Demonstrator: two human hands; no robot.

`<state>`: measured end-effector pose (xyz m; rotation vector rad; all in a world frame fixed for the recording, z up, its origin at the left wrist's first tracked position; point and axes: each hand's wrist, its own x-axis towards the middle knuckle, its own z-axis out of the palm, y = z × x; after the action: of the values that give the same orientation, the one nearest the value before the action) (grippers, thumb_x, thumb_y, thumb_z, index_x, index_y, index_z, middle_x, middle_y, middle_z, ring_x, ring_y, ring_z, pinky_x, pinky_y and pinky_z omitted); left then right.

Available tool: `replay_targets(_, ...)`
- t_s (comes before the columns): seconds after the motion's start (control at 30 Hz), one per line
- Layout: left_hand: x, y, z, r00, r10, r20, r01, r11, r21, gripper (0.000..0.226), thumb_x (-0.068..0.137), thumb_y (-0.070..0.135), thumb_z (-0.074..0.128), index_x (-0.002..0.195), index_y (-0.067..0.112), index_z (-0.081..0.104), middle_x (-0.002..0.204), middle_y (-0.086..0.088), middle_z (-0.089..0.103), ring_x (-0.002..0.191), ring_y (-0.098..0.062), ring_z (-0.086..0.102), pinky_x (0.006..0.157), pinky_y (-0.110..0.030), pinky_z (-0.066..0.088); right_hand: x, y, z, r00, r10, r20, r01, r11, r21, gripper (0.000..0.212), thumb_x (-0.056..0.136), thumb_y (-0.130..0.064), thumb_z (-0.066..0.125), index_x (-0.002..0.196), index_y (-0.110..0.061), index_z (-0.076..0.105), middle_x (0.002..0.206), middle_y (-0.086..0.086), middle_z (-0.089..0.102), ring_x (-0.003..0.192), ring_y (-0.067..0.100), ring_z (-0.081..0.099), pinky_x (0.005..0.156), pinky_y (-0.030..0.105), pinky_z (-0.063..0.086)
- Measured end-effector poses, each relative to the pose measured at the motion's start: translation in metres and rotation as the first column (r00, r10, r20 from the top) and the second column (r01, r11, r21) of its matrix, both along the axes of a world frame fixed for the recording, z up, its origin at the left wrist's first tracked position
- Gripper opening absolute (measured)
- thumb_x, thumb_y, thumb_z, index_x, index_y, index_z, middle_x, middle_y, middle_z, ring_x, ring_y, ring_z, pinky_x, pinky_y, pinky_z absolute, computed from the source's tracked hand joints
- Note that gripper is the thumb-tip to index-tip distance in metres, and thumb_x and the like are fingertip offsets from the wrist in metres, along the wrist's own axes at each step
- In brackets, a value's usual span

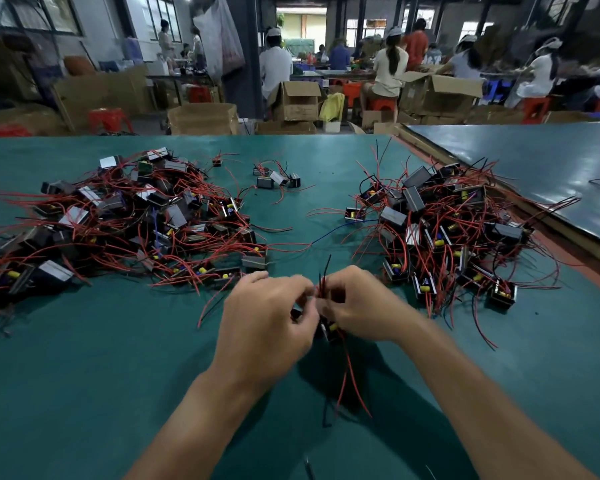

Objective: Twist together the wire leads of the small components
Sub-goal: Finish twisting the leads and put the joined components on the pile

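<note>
My left hand (267, 320) and my right hand (357, 303) meet above the green table, fingertips pinched together on the red and black wire leads (323, 284) of one small black component (328, 330). The component hangs between my palms, mostly hidden; a yellow part shows on it. Its other red leads (352, 379) dangle below towards me. The lead ends stick up between my thumbs.
A big heap of components with red wires (118, 220) lies to the left, another heap (447, 230) to the right. A few loose components (278, 178) sit at the far middle. The green table (84, 375) meets a second table (534, 168) on the right. People work at benches behind.
</note>
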<state>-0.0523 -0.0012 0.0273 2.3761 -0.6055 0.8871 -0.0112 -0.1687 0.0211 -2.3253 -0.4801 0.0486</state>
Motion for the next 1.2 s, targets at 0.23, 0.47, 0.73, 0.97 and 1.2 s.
replay_targets(0.23,-0.013,0.006,0.012,0.964,0.010,0.267,0.074,0.950,-0.304,0.005,0.083,0.011,0.064,0.086,0.010,0.068,0.073,0.007,0.065,0.061,-0.014,0.059,0.063,-0.028,0.049,0.002,0.003,-0.005,1.000,-0.006,0.021,0.006,1.000,0.007,0.025,0.090,-0.026,0.065,0.066,-0.022,0.064,0.051,-0.009,0.053,0.046,0.003,0.041,0.050,0.025,0.038)
replay_targets(0.47,-0.001,0.000,-0.009,0.949,-0.042,-0.313,-0.001,0.991,-0.136,0.055,0.083,0.030,0.067,0.131,0.028,0.040,0.094,0.013,0.063,0.070,-0.014,0.064,0.068,-0.040,0.053,-0.002,0.005,-0.002,0.998,0.065,0.005,-0.065,0.997,0.040,0.014,0.089,-0.012,0.062,0.081,-0.014,0.073,0.076,0.003,0.073,0.074,0.022,0.067,0.069,0.040,0.055)
replay_targets(0.73,0.013,0.012,-0.019,0.919,0.138,-0.368,-0.074,0.980,0.183,0.028,0.092,0.037,0.057,0.118,0.028,0.064,0.110,0.008,0.068,0.106,-0.020,0.053,0.087,-0.035,0.043,0.008,-0.003,-0.005,0.993,-0.077,0.092,0.067,0.992,0.102,0.017,0.092,-0.021,0.065,0.079,-0.016,0.074,0.068,-0.009,0.070,0.063,0.007,0.061,0.064,0.028,0.051)
replay_targets(0.97,0.010,0.010,-0.016,0.935,-0.100,-0.340,0.120,0.992,0.039,0.027,0.076,0.029,0.056,0.096,0.022,0.072,0.086,0.006,0.068,0.086,-0.019,0.053,0.077,-0.036,0.045,0.012,-0.003,-0.010,0.991,-0.128,0.034,0.119,0.973,0.197,0.015,0.094,-0.025,0.060,0.086,-0.021,0.073,0.068,-0.013,0.069,0.060,0.007,0.058,0.058,0.025,0.049)
replay_targets(1.2,0.013,0.006,-0.022,0.937,-0.150,-0.316,0.141,0.989,-0.052,0.014,0.089,0.021,0.060,0.082,0.012,0.067,0.063,-0.003,0.062,0.061,-0.027,0.054,0.057,-0.039,0.045,0.009,-0.004,-0.008,0.993,-0.106,-0.054,0.118,0.943,0.312,0.008,0.094,-0.011,0.061,0.089,-0.015,0.066,0.061,-0.003,0.069,0.045,0.003,0.050,0.049,0.012,0.039)
